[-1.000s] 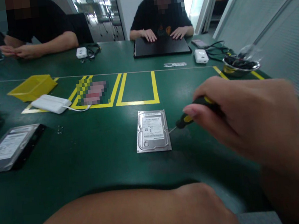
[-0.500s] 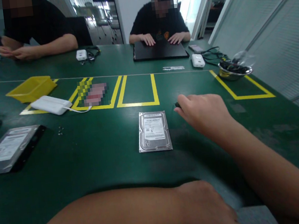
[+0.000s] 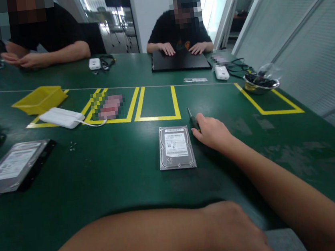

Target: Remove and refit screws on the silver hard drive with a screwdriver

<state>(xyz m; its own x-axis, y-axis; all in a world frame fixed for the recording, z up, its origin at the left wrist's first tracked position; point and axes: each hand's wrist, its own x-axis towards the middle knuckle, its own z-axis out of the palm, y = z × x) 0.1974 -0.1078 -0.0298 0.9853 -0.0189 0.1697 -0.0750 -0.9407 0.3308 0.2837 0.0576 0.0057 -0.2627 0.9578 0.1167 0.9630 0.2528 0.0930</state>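
Note:
My right hand (image 3: 212,130) is closed around the dark handle of a screwdriver (image 3: 194,122), low over the table. The thin metal shaft points away from me. Just left of that hand lies a silver hard drive (image 3: 176,148), flat with its white label up. My left forearm stretches across the bottom of the view, and my left hand (image 3: 234,230) rests near the table's front edge, back upward, with its fingers hidden. A second hard drive (image 3: 14,165), with a black part along its right side, lies at the far left. Several tiny screws (image 3: 72,146) lie beside it.
A yellow bin (image 3: 40,100) and a white power bank (image 3: 62,117) with a cable stand at the left. A metal bowl (image 3: 261,84) of dark parts is at the right. Across the green table, one person's hands rest on a black laptop (image 3: 180,61); another person sits at the left.
My right hand has come down and closer to the hard drive's right side, and the screwdriver's shaft now shows clearly. The view has shifted slightly. My left hand stays in place.

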